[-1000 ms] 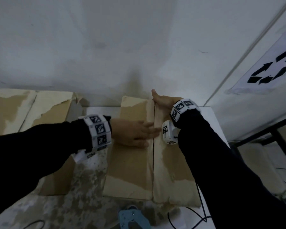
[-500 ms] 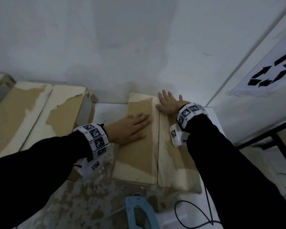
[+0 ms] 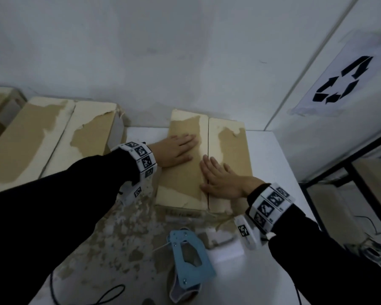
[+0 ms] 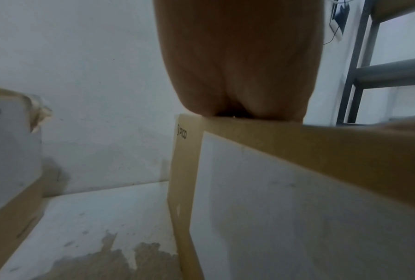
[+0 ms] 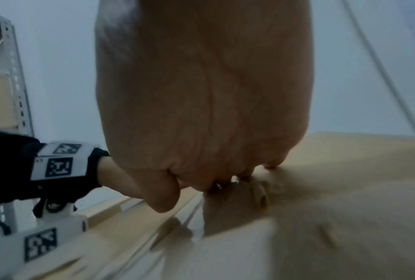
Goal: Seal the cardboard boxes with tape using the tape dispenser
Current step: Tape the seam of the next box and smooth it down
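Note:
A cardboard box (image 3: 231,150) with two closed top flaps stands on the white table against the wall. Its surface is torn and patchy. My left hand (image 3: 176,148) lies flat on the left flap, fingers straight. My right hand (image 3: 218,179) lies flat near the front of the box, across the centre seam and onto the right flap. In the left wrist view my palm (image 4: 237,66) rests on the box's top edge (image 4: 297,136). The right wrist view shows my right palm (image 5: 201,94) pressed on the cardboard (image 5: 345,170). A blue tape dispenser (image 3: 187,258) lies on the table in front of the box.
A larger closed box (image 3: 42,142) with torn flaps sits to the left, and another at the far left edge. The table (image 3: 273,155) is stained at the front left. A metal shelf frame (image 3: 348,172) stands to the right. A black cable (image 3: 101,296) lies at the near edge.
My right hand has slid back from the far end of the box toward the near end along the seam. The left hand stays flat on the left flap. The view has tilted down.

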